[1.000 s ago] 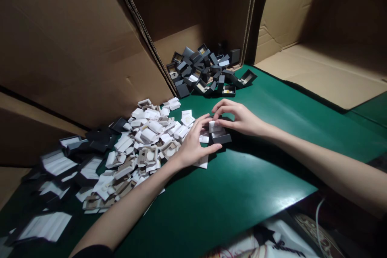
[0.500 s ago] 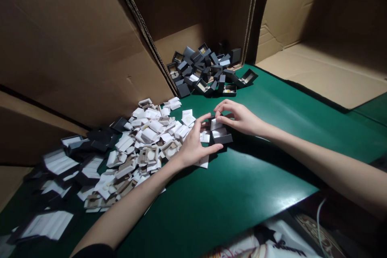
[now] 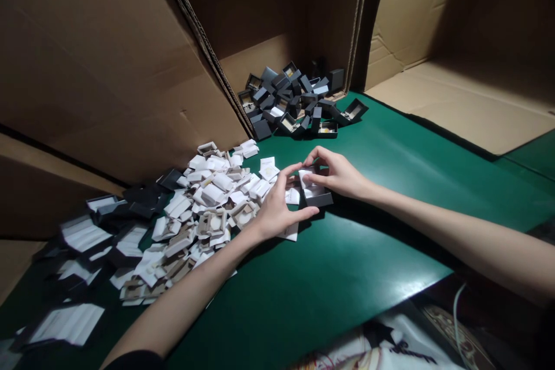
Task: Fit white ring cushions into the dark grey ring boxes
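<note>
A small black box [image 3: 319, 199] stands hinged open on the green table, its white lining showing. My left hand [image 3: 281, 205] reaches around the box's left side, index finger at the lid's top and thumb at the front edge, steadying it. From the right, my right hand [image 3: 340, 173] has its fingers curled over the lid and its thumb pressed on the white paper insert [image 3: 303, 179] inside. The hand partly hides the lid. Beside my left hand lies a heap of white folded card inserts [image 3: 223, 182], some with round cut-outs.
Dark open boxes with white linings [image 3: 87, 234] lie at the left. A pile of small black boxes [image 3: 290, 98] sits at the back against a large cardboard carton [image 3: 130, 69]. Another open carton [image 3: 455, 98] is at the right. A white cable [image 3: 457, 312] hangs near the table edge.
My right hand has shifted slightly left and down, its thumb pressing further on the white paper insert, which now sits tilted at the lid. My left hand stays in place.
</note>
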### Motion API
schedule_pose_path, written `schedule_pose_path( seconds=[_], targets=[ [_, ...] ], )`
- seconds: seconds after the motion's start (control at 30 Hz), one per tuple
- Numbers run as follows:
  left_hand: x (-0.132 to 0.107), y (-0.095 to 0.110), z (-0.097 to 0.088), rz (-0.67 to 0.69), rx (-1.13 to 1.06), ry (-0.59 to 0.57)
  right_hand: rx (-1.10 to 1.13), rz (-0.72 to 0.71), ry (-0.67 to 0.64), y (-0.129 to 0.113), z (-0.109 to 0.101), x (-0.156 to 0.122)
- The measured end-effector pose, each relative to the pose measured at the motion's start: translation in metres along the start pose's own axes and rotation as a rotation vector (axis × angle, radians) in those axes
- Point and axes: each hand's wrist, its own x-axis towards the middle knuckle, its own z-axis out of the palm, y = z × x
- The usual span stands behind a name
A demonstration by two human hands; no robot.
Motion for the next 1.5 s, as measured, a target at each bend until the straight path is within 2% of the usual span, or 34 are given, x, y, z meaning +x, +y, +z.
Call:
schedule_pose_path(
  seconds=[0.3,0.7,0.93,1.17,1.33,1.5],
  targets=[
    [-0.001,-0.005,0.000,-0.012,0.021,-0.002,-0.005,-0.044,-0.037,0.005,0.004,0.000],
    [-0.001,-0.005,0.001,0.026,0.000,-0.005,0.029,0.001,-0.069,0.010,0.000,0.003],
    [0.000,-0.005,-0.001,0.040,0.026,-0.005,0.118,0.040,-0.186,0.012,-0.009,0.005],
    [-0.001,-0.004,-0.001,0.064,0.070,-0.033,0.010,0.009,-0.085,0.003,-0.007,0.002],
    [-0.001,-0.003,-0.001,0.086,0.074,-0.044,0.027,0.017,-0.094,0.002,-0.009,0.003],
    [-0.001,-0.005,0.000,0.084,0.081,-0.058,-0.012,-0.044,-0.047,0.001,-0.010,0.003]
  ],
)
